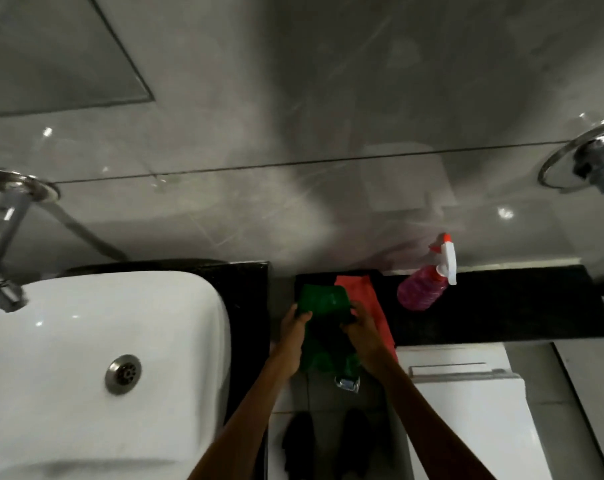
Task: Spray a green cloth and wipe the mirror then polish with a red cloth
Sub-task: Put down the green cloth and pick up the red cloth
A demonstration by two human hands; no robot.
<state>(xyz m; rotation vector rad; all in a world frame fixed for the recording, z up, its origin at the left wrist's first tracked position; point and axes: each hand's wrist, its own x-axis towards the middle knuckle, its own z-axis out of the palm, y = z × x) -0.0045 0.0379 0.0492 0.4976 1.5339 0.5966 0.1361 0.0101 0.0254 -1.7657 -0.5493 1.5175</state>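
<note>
Both hands hold the green cloth (323, 301) in front of a black ledge (501, 303). My left hand (293, 327) grips its left edge and my right hand (361, 327) grips its right side; the cloth's lower part hangs down between my wrists. The red cloth (361, 287) lies on the ledge just behind and right of the green one, partly hidden by it. A pink spray bottle (423, 287) with a white and red trigger head stands on the ledge to the right, apart from my hands. The mirror's lower corner (51, 64) shows at the upper left.
A white washbasin (86, 341) with a metal drain sits at the left, under a chrome wall tap (2, 237). A chrome towel ring (584, 161) hangs on the grey tiled wall at right. A white toilet cistern (466, 393) stands below the ledge.
</note>
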